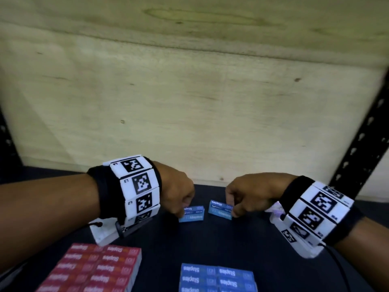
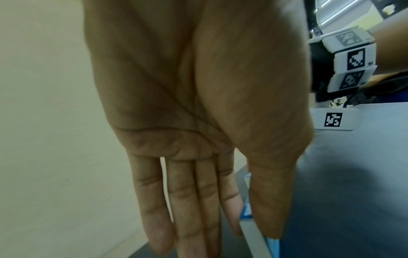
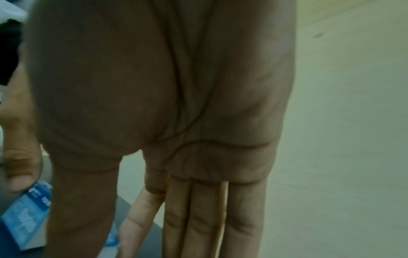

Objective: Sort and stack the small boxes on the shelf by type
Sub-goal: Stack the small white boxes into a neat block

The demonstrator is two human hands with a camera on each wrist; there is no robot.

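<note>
blue staple boxes, two of them, lie side by side but apart on the dark shelf [image 1: 248, 245], near the plywood back wall [image 1: 189, 106]. the left hand [image 1: 175, 191] reaches down onto the left box [image 1: 192, 214]; in the head view its fingertips cover that box's left end. the left wrist view shows the fingers [image 2: 185, 206] nearly straight and the thumb set against them, with a blue box edge showing between thumb and forefinger, so the box looks pinched there. the right hand [image 1: 250, 193] comes down on the right box [image 1: 220, 209], its fingers at the far side and its thumb at the near right corner. from the right wrist the thumb and straightish fingers [image 3: 198, 218] stand either side of a blue strip, a light pinch as far as can be told.

nearer the camera, a red stack [image 1: 92, 268] of staple boxes sits at the left and a blue stack [image 1: 217, 278] at the centre, both well apart from the two hands. black bands with white marker tiles wrap both wrists. a black perforated shelf post [image 1: 362, 140] rises at the right.
</note>
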